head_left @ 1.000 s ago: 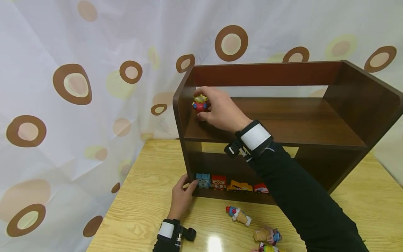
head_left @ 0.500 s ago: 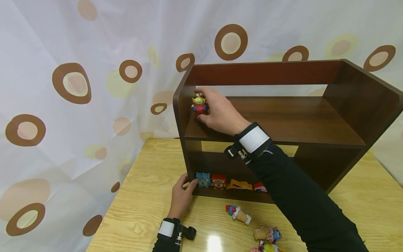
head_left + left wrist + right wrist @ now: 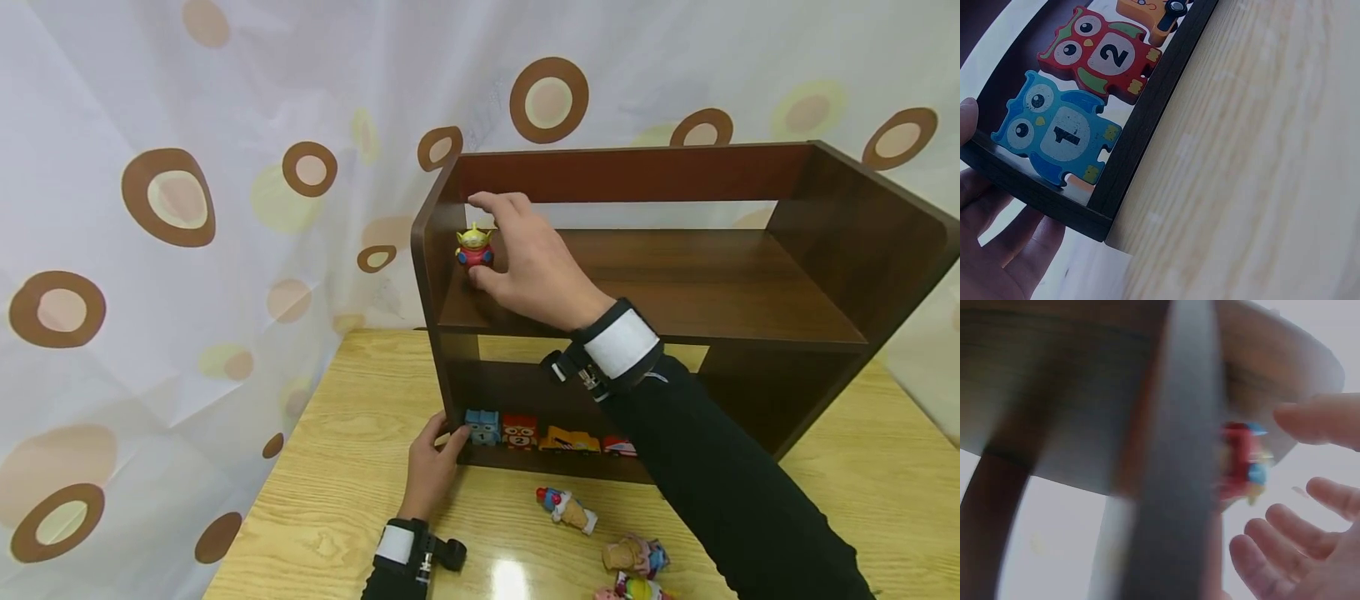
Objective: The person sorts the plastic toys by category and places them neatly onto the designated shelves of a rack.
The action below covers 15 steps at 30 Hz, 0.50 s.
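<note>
A small toy figure [image 3: 475,247] with a yellow-green three-pointed head and red-and-blue body stands upright at the left end of the upper board of a dark brown shelf [image 3: 690,283]. Beside it is my right hand [image 3: 536,262], thumb and fingers spread; in the right wrist view a gap shows between the fingers and the blurred figure [image 3: 1239,461]. My left hand [image 3: 431,473] grips the shelf's left side panel low down, thumb inside and fingers outside. Close to that thumb stand a blue owl block [image 3: 1063,131] marked 1 and a red owl block [image 3: 1104,53] marked 2.
An orange toy vehicle [image 3: 570,440] and a red-and-white toy [image 3: 619,447] continue the lower row, partly behind my right arm. On the wooden table [image 3: 360,400] in front lie an ice-cream-cone toy [image 3: 567,510] and several more toys [image 3: 637,557]. A patterned curtain [image 3: 247,250] hangs behind.
My right hand has let go of the toy figure, its fingers spreading and lifting up and right. The figure stays standing on the upper board. The left hand has kept its hold.
</note>
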Tool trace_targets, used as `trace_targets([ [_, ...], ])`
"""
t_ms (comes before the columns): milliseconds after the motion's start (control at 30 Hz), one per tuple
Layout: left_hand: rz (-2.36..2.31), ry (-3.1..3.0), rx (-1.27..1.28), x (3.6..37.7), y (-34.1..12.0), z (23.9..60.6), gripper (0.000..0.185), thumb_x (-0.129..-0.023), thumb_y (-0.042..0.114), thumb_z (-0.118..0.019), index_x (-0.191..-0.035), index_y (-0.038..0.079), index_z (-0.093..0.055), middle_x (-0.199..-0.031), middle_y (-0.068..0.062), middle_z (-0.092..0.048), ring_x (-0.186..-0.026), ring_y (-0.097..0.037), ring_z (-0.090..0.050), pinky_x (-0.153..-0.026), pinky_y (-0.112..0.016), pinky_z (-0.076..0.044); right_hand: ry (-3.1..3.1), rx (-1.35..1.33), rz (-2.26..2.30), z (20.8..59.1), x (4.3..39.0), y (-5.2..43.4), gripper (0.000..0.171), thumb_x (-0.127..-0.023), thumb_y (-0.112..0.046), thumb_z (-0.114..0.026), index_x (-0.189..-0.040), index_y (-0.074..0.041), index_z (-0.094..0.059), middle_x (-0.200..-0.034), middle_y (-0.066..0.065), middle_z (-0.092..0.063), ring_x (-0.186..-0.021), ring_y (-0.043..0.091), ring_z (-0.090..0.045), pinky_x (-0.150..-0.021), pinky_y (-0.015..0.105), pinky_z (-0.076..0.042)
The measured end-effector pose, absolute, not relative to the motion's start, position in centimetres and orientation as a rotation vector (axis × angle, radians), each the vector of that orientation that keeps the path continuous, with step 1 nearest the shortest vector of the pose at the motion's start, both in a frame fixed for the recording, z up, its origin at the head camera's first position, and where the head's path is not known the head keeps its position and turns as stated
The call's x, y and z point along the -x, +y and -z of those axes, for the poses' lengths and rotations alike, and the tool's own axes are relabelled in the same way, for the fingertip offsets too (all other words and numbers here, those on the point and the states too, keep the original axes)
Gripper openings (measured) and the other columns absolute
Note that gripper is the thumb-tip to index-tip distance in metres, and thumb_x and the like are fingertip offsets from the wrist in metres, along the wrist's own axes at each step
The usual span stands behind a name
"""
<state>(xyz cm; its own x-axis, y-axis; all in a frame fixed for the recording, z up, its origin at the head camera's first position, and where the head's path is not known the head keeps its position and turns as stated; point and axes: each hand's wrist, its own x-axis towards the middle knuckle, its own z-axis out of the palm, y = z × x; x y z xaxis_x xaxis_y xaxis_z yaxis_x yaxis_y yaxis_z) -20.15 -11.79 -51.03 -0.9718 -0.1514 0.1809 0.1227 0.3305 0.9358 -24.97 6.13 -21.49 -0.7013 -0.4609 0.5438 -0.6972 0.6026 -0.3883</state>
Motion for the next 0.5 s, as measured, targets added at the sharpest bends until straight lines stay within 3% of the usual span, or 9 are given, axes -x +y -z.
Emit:
trace_targets([
  [167, 1.687, -2.366, -0.02, 20.3, -11.7, 51.0, 0.038, -0.097, 0.033, -0.063, -0.132, 0.018, -0.062, -0.133, -0.008, -0.065, -0.125, -0.031, -0.059, -0.101, -0.049, -0.053, -2.202, -0.947, -0.799, 20.7, 22.5, 7.1, 0.058, -0.086, -0.013, -0.073, -0.139, -0.001, -0.051, -0.141, 0.019, -0.05, -0.131, 0.034, -0.045, -0.111, 0.048, -0.04],
  [400, 1.7, -2.369, -0.023, 20.5, -11.6, 51.0, 0.04, -0.097, 0.034, -0.062, -0.134, 0.017, -0.06, -0.134, -0.009, -0.064, -0.126, -0.031, -0.058, -0.104, -0.052, -0.05, -1.894, -1.056, -0.707, 22.0, 17.7, 9.0, 0.034, -0.087, -0.011, -0.072, -0.118, 0.0, -0.065, -0.125, 0.02, -0.061, -0.121, 0.036, -0.05, -0.107, 0.048, -0.039],
  [500, 1.698, -2.373, -0.028, 20.6, -11.7, 50.9, 0.041, -0.097, 0.034, -0.062, -0.135, 0.016, -0.059, -0.135, -0.009, -0.064, -0.127, -0.032, -0.057, -0.104, -0.053, -0.05, -1.836, -1.13, -0.733, 23.7, 15.9, 9.7, 0.021, -0.093, -0.016, -0.066, -0.108, -0.002, -0.069, -0.114, 0.016, -0.066, -0.111, 0.033, -0.054, -0.101, 0.042, -0.043],
])
